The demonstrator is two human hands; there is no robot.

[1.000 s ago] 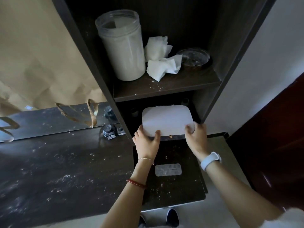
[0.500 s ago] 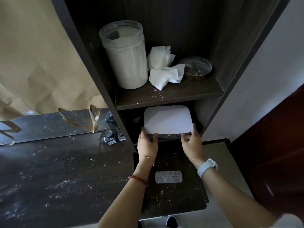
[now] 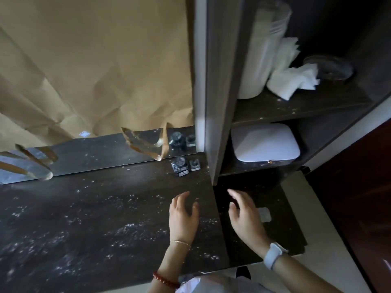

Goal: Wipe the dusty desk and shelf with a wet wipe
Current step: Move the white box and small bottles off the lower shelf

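Home room, likely bedroom or dressing corner: dark wood desk [image 3: 88,218] speckled with dust, mirror strip [image 3: 101,154] behind it under taped brown paper [image 3: 95,66], small cosmetic bottles [image 3: 185,166] at desk's back edge, open shelf unit [image 3: 296,106] right of desk.

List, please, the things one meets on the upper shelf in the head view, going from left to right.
Tall clear jar with white contents → crumpled white wipes → shallow glass dish. All three stand or lie on the dusty upper shelf.
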